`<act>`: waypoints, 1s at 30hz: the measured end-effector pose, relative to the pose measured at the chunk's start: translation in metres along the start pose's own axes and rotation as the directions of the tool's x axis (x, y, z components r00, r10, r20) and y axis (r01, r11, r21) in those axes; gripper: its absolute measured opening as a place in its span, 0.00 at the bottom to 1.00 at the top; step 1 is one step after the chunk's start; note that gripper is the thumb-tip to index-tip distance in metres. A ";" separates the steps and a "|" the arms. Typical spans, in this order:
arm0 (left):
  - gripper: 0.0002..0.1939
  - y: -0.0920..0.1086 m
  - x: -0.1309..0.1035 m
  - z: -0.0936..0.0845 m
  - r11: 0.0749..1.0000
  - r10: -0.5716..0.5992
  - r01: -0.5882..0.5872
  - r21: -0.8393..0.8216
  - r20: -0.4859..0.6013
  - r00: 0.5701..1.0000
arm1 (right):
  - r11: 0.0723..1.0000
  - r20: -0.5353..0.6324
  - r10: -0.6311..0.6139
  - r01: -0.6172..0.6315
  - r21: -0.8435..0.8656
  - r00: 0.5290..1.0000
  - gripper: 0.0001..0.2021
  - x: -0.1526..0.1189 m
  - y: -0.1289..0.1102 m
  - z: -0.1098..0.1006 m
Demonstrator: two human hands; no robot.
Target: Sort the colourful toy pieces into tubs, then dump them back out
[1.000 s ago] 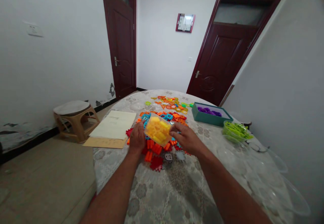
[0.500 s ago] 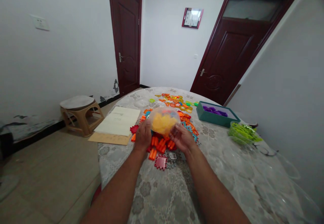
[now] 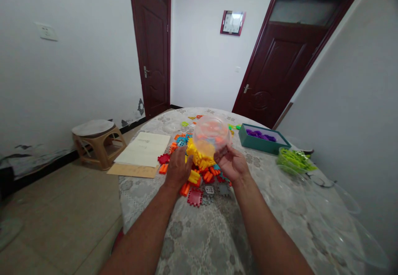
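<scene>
My right hand (image 3: 231, 163) grips the rim of a clear plastic bowl (image 3: 212, 132), tilted over the pile with its base facing up and away. Yellow pieces (image 3: 200, 156) lie heaped just under and beside the bowl's left edge. My left hand (image 3: 179, 168) rests at the left side of this yellow heap, fingers bent against it; whether it grips a piece is hidden. Orange pieces (image 3: 185, 189), a red square piece (image 3: 195, 197) and grey pieces lie in front of the heap, and blue ones (image 3: 182, 141) behind it.
Paper sheets (image 3: 143, 148) lie on the table's left side. At the right stand a green box (image 3: 259, 143) with purple pieces and a clear bowl of light green pieces (image 3: 294, 161). Several clear containers sit at the right edge. A stool (image 3: 99, 142) stands on the floor at left.
The bowl has tipped and moved right and up in my right hand. Its yellow pieces now lie on the pile. My left hand has left the bowl and touches the yellow heap.
</scene>
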State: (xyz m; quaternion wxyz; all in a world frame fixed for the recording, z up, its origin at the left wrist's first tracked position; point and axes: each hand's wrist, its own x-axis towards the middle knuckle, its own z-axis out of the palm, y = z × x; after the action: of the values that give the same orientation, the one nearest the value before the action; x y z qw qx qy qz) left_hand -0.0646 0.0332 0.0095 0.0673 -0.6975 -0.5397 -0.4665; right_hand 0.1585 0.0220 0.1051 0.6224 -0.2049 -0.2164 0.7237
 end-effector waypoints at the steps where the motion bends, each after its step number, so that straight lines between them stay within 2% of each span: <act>1: 0.23 0.003 -0.001 -0.002 0.999 0.031 -0.032 0.038 0.017 0.999 | 0.999 -0.010 -0.043 0.043 -0.006 0.999 0.05 -0.006 -0.009 0.003; 4: 0.24 0.016 0.000 -0.007 0.990 0.095 -0.100 0.097 0.060 0.994 | 0.968 -0.025 -0.218 0.213 -0.131 0.976 0.07 -0.030 -0.043 0.007; 6: 0.23 0.024 0.001 -0.010 0.983 0.127 -0.137 0.119 0.091 0.988 | 0.893 -0.010 -0.363 0.345 -0.290 0.932 0.09 -0.047 -0.074 0.004; 7: 0.23 0.027 0.002 -0.011 0.980 0.140 -0.155 0.127 0.114 0.984 | 0.826 0.006 -0.441 0.409 -0.387 0.897 0.10 -0.055 -0.091 0.001; 9: 0.23 0.031 0.003 -0.011 0.972 0.165 -0.190 0.137 0.174 0.971 | 0.645 0.055 -0.580 0.500 -0.578 0.812 0.11 -0.068 -0.126 -0.006; 11: 0.23 0.033 0.006 -0.008 0.966 0.172 -0.209 0.149 0.226 0.959 | 0.439 0.112 -0.671 0.515 -0.736 0.733 0.11 -0.077 -0.161 -0.014; 12: 0.23 0.033 0.007 -0.006 0.964 0.171 -0.214 0.156 0.246 0.954 | 0.335 0.139 -0.691 0.485 -0.808 0.709 0.10 -0.080 -0.176 -0.020; 14: 0.24 0.034 0.010 -0.003 0.960 0.169 -0.222 0.169 0.280 0.945 | 0.097 0.199 -0.688 0.361 -0.928 0.698 0.11 -0.082 -0.201 -0.031; 16: 0.26 0.034 0.013 0.000 0.954 0.171 -0.237 0.185 0.316 0.933 | -0.183 0.278 -0.631 0.209 -0.961 0.724 0.12 -0.080 -0.216 -0.045; 18: 0.27 0.036 0.015 0.002 0.944 0.168 -0.253 0.210 0.355 0.920 | -0.417 0.347 -0.522 0.122 -0.901 0.779 0.12 -0.073 -0.220 -0.059; 21: 0.30 0.041 0.019 0.005 0.929 0.136 -0.260 0.263 0.410 0.902 | -0.631 0.347 -0.334 0.065 -0.773 0.877 0.12 -0.055 -0.212 -0.081; 23: 0.31 0.044 0.023 0.008 0.922 0.112 -0.257 0.289 0.437 0.892 | -0.732 0.263 -0.249 -0.003 -0.682 0.932 0.14 -0.043 -0.203 -0.094; 25: 0.33 0.046 0.029 0.011 0.920 0.087 -0.248 0.304 0.457 0.885 | -0.787 0.174 -0.208 -0.059 -0.614 0.963 0.15 -0.032 -0.196 -0.104; 30: 0.30 0.048 0.045 0.017 0.910 -0.012 -0.197 0.366 0.497 0.868 | -0.809 0.059 -0.154 -0.091 -0.580 0.986 0.14 -0.018 -0.189 -0.118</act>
State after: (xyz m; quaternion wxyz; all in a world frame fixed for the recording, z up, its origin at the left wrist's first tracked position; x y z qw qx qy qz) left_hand -0.0168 0.0547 0.0524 0.0946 -0.7887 -0.5888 -0.1494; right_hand 0.3813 0.0362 0.1154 0.0447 -0.6885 -0.7231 -0.0325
